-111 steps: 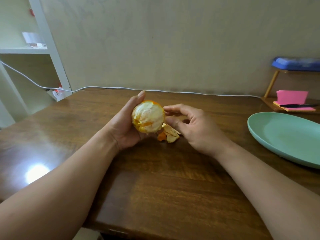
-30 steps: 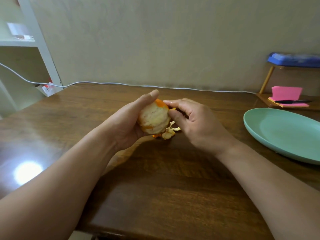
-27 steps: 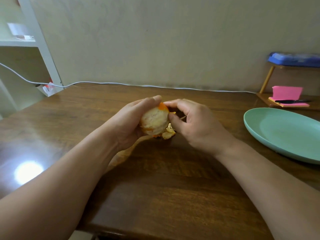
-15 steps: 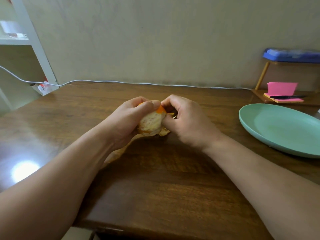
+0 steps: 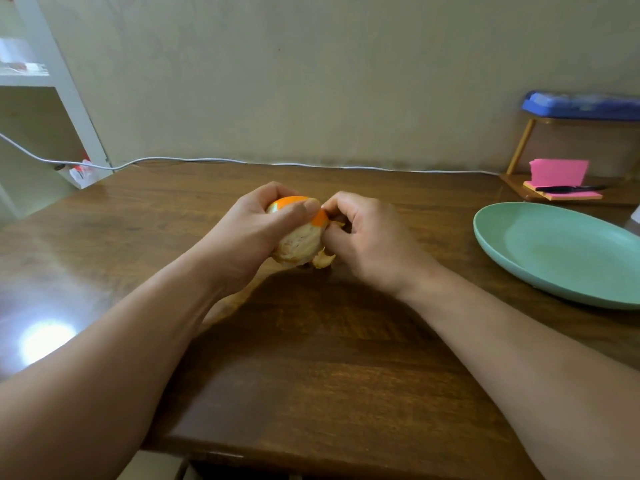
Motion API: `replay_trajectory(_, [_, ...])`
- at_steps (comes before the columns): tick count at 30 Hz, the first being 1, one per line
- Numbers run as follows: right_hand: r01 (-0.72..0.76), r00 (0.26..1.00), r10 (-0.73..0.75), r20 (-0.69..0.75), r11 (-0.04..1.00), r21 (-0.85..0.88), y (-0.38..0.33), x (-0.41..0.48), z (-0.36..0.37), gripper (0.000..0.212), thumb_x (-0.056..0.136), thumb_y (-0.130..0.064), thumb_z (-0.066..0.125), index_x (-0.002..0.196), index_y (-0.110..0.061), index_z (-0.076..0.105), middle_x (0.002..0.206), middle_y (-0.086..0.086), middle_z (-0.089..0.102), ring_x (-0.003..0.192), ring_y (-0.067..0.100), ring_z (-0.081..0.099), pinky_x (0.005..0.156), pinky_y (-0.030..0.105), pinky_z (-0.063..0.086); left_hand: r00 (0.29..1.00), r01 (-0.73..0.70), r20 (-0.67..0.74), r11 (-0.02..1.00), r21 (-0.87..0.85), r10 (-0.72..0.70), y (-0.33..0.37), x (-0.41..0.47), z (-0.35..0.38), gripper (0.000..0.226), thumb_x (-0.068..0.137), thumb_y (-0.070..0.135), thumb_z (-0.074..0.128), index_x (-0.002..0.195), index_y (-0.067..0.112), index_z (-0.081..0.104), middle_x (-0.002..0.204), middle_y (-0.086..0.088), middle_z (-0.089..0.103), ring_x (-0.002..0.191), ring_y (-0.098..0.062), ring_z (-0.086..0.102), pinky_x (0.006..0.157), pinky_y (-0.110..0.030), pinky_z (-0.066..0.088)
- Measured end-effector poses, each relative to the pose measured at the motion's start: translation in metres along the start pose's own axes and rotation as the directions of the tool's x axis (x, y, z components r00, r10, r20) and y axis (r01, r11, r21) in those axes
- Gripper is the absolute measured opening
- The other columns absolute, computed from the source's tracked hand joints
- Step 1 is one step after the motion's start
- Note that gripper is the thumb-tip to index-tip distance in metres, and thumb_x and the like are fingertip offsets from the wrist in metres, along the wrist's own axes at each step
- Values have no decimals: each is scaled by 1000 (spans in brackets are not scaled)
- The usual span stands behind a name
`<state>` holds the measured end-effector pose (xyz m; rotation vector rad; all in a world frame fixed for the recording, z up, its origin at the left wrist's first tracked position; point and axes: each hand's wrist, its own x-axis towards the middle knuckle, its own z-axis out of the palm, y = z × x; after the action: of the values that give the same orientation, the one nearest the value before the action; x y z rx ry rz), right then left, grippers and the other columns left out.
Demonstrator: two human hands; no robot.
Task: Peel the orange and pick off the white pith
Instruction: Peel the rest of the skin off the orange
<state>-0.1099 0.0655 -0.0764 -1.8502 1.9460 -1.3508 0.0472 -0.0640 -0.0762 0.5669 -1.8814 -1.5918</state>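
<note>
One orange (image 5: pixel 298 241) and two hands showed: the left hand (image 5: pixel 249 233) and the right hand (image 5: pixel 367 237). There was one green plate (image 5: pixel 554 251) and one white cable (image 5: pixel 242 161).

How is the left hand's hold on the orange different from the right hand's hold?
The left hand wraps round the orange, thumb across its top; the right hand only pinches the peel at its side. The left hand covers much of the fruit; the right hand covers little. Both have curled fingers.

The bench (image 5: pixel 311 358) is dark wood, smooth and shiny with a bright spot of light. The plate (image 5: pixel 561 254) looks like smooth matt green plastic. The orange (image 5: pixel 299 239) shows rough, dull white pith.
</note>
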Motion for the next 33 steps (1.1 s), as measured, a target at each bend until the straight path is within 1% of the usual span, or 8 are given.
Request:
replay_trajectory(8, [-61,997,67,-47,991,120,-1,2,5,9,99,-11,65,96,-18,70,79,9,72,59,22,73,47,44,61,1000,-1,9,996,-94,2,4,-2,1,41,84,38,75,114,11,68,97,-11,70,76,-18,70,57,-31,56])
replay_trajectory(13, [-139,988,149,-30,969,204,7,5,-2,18,108,-12,56,106,-21,72,89,7,74,73,20,73,58,36,62,995,61,85,976,-207,-44,6,1,-3,45,89,42,72,119,9,66,100,-12,71,89,-25,71,72,-37,59])
replay_trajectory(17, [-173,985,171,27,972,162,12,3,0,17,112,-26,56,112,-26,73,98,0,77,86,18,76,68,41,66,983,174,113,938,-299,-146,5,5,-8,52,89,44,72,124,6,64,108,-17,72,98,-30,72,88,-45,62])
replay_trajectory(22, [-133,991,132,14,989,58,11,1,-1,19,108,-35,62,123,-33,73,114,-18,75,105,-3,69,87,22,57,973,230,105,847,-479,-205,10,4,-9,58,97,47,68,131,0,62,116,-22,70,96,-33,75,81,-44,65])
replay_trajectory(25, [-88,996,88,34,996,-15,10,0,-2,40,100,-47,70,138,-32,65,130,-20,66,120,-5,61,98,17,51,960,276,130,778,-564,-247,11,5,-9,60,98,54,64,131,4,62,124,-23,65,100,-34,72,88,-48,65])
replay_trajectory(28, [-44,999,44,-1,999,-20,10,0,1,50,98,-47,74,143,-28,63,127,-18,64,117,-4,61,95,12,49,945,327,199,718,-614,-260,10,4,-10,64,100,54,61,138,2,61,134,-23,67,114,-36,71,100,-52,60])
replay_trajectory(31, [-40,998,43,-56,997,67,13,1,2,42,101,-40,72,139,-24,67,117,-14,71,110,0,68,91,18,55,931,361,285,675,-643,-226,10,3,-11,68,103,38,57,158,0,44,150,-25,59,132,-39,64,106,-54,57])
replay_trajectory(33, [-63,995,72,-62,989,136,13,2,-1,36,101,-39,72,134,-25,69,112,-14,75,106,-2,70,90,18,57,930,364,288,689,-626,-230,9,3,-11,68,103,40,58,158,3,45,149,-25,60,130,-39,66,103,-53,59])
